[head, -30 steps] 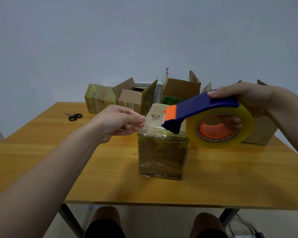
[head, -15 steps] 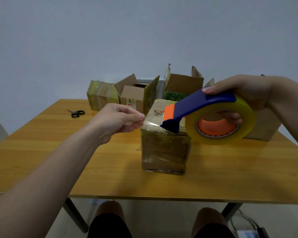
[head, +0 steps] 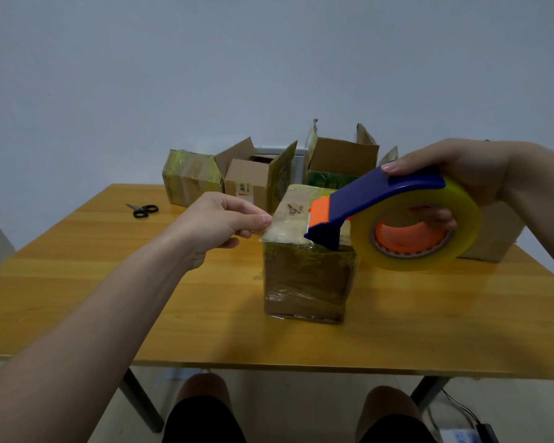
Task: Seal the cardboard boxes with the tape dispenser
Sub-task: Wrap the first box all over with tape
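The right hand (head: 454, 174) grips the tape dispenser (head: 394, 219) above the wrapped box (head: 307, 279) at mid-table (head: 77, 282); the left hand (head: 218, 225), arm extended, pinches the tape end (head: 282, 231) over the box's left top edge.

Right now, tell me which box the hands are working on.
The front box, standing alone mid-table: the left hand pinches tape from the dispenser, which the right hand holds over its top.

wall (head: 269, 59): plain grey | table (head: 77, 282): wooden, dark metal legs | floor (head: 301, 404): pale
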Demonstrator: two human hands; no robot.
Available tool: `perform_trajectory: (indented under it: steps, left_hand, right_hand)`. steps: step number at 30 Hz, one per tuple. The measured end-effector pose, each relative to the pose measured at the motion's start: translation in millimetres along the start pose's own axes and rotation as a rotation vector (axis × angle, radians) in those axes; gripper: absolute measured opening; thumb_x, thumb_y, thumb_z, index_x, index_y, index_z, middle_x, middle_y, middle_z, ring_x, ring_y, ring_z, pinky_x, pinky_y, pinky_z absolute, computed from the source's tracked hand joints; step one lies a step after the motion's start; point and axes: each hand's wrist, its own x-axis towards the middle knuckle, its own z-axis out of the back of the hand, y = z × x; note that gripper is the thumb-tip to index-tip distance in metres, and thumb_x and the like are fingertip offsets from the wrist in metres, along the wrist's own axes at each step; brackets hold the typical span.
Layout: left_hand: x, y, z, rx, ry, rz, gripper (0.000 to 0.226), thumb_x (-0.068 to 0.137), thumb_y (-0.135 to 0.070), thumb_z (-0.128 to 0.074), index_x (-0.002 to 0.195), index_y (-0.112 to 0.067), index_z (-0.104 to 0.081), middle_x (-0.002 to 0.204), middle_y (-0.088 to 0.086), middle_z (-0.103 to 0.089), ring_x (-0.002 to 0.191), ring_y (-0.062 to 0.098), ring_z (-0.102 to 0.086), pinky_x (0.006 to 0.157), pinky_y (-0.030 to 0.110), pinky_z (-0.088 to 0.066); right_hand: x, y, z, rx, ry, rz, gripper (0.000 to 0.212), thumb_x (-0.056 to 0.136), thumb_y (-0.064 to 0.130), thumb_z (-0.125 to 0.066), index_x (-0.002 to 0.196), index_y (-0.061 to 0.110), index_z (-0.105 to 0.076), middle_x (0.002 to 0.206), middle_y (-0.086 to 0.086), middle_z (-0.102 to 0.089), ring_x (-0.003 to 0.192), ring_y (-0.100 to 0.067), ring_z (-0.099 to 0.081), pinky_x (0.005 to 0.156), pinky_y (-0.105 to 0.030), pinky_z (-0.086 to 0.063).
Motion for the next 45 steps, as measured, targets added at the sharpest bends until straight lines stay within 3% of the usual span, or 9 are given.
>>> perform_trajectory:
  steps: [5,11,15,30,35,45]
  left_hand:
    - [-1,-2,-1,-0.073,0.051,0.048,0.003,0.081,-0.019,-0.084,0.082,-0.016,-0.085,0.081,0.009,-0.078,0.065,0.009,-0.068,0.057,0.020,-0.056]
    - [2,-4,-1,-0.010,0.048,0.061,0.003,0.083,-0.017,-0.085,0.081,-0.015,-0.085,0.082,0.013,-0.078,0.063,0.011,-0.066,0.056,0.020,-0.054]
    - [7,-7,-3,0.009,0.047,0.078,0.003,0.081,-0.016,-0.086,0.080,-0.014,-0.085,0.077,0.011,-0.077,0.060,0.011,-0.065,0.055,0.020,-0.056]
    - [11,-4,-6,0.029,0.048,0.105,0.010,0.073,-0.015,-0.091,0.080,-0.015,-0.084,0.084,0.007,-0.080,0.069,0.012,-0.076,0.055,0.020,-0.057]
    - [13,-5,-5,0.048,0.044,0.110,0.014,0.075,-0.013,-0.090,0.086,-0.011,-0.082,0.083,0.009,-0.080,0.065,0.011,-0.073,0.053,0.019,-0.055]
    - [13,-2,-5,-0.002,0.085,0.129,0.017,0.079,-0.008,-0.087,0.094,-0.008,-0.079,0.088,0.012,-0.080,0.073,0.017,-0.075,0.056,0.020,-0.058]
  right_hand:
    - [1,3,-1,-0.040,0.004,-0.029,0.079,0.065,0.061,-0.085,0.115,0.002,-0.071,0.058,-0.016,-0.062,0.045,-0.023,-0.059,0.049,-0.031,-0.054]
    - [4,8,-5,-0.063,-0.017,-0.073,0.056,0.080,0.055,-0.067,0.105,0.006,-0.077,0.057,-0.016,-0.061,0.045,-0.023,-0.060,0.048,-0.032,-0.055]
    - [5,11,-5,-0.071,-0.020,-0.079,0.054,0.083,0.052,-0.060,0.103,0.005,-0.077,0.056,-0.016,-0.060,0.044,-0.024,-0.059,0.048,-0.031,-0.054]
    - [5,12,-8,-0.080,-0.012,-0.126,0.053,0.080,0.055,-0.062,0.098,0.009,-0.080,0.056,-0.015,-0.061,0.045,-0.023,-0.060,0.050,-0.029,-0.054]
    - [5,15,-9,-0.080,-0.027,-0.145,0.058,0.078,0.056,-0.071,0.106,0.005,-0.077,0.056,-0.017,-0.060,0.045,-0.025,-0.060,0.049,-0.031,-0.055]
    - [7,24,-14,-0.121,-0.039,-0.162,0.057,0.081,0.053,-0.061,0.101,0.003,-0.077,0.055,-0.017,-0.060,0.044,-0.025,-0.059,0.049,-0.031,-0.055]
